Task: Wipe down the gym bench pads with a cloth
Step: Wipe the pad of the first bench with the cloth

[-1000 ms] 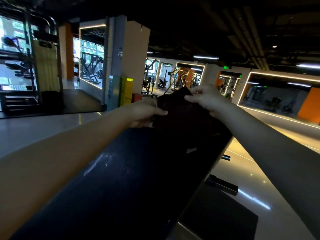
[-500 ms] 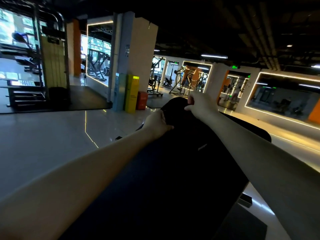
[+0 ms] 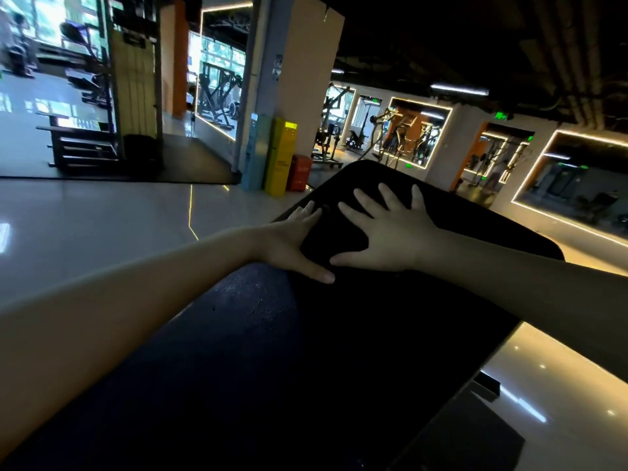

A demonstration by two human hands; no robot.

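Observation:
A long black bench pad (image 3: pixel 306 368) runs from the bottom left up toward the middle of the view. A dark cloth (image 3: pixel 336 232) lies spread flat on the pad's far part. My right hand (image 3: pixel 390 232) presses down on the cloth with its fingers straight and spread wide. My left hand (image 3: pixel 292 243) rests flat at the cloth's left edge, thumb stretched along the near edge. The cloth is nearly the same colour as the pad, so its outline is hard to trace.
Glossy floor (image 3: pixel 102 232) lies to the left and right of the bench. A pillar with a yellow box (image 3: pixel 282 154) and a red box (image 3: pixel 299 173) stands beyond. Gym machines (image 3: pixel 394 141) and lit mirrors line the back wall. A weight rack (image 3: pixel 85 144) stands far left.
Both hands held the cloth bunched up above the pad's far end; now the cloth lies flat and both hands are spread open on it. The view has tilted down.

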